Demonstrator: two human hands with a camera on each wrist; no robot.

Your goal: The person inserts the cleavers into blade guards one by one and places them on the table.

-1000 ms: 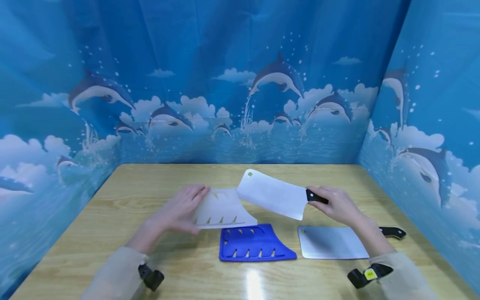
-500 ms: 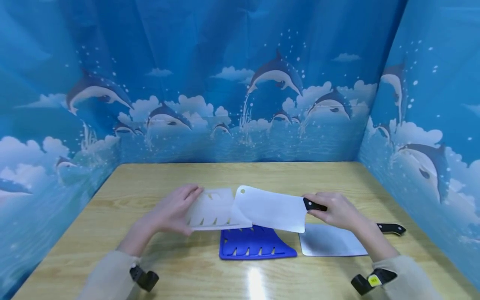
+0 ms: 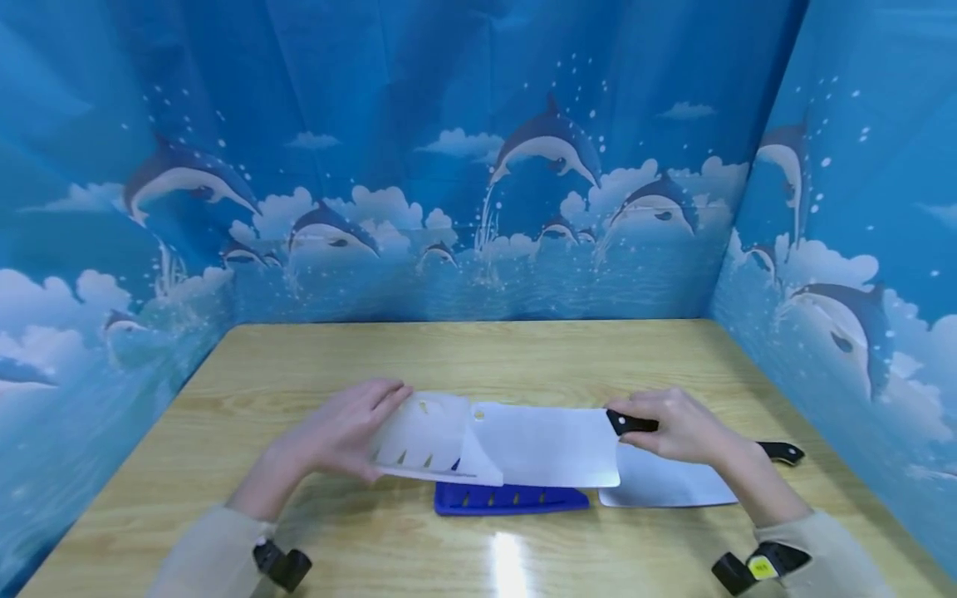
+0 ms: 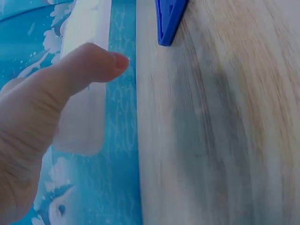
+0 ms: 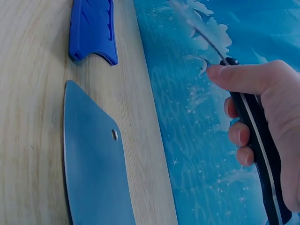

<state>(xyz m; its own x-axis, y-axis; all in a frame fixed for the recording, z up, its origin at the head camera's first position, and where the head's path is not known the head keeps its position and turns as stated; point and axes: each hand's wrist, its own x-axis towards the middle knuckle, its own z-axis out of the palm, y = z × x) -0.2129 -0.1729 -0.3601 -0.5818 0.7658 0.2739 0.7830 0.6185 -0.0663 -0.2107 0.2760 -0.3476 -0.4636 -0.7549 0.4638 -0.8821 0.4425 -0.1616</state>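
My left hand (image 3: 347, 436) holds a white slotted knife sheath (image 3: 437, 436) by its closed left end, raised over the table. The right hand (image 3: 676, 423) grips the black handle (image 3: 631, 422) of a cleaver whose broad blade (image 3: 549, 444) points left. The blade's holed end is right at the sheath's curved mouth, and the sheath's lower point overlaps the blade. A blue slotted sheath (image 3: 516, 500) lies on the table beneath, partly covered from view. To its right lies a second cleaver (image 3: 665, 483), partly hidden by the right hand and forearm.
The wooden table (image 3: 299, 353) meets a blue dolphin-print curtain (image 3: 463, 166) at the back and along both sides. Light glares off the table (image 3: 508, 565) near the front middle.
The right hand has lowered the cleaver and levelled its blade, bringing its end to the white sheath's mouth. My left hand and the sheath have moved slightly left and down.
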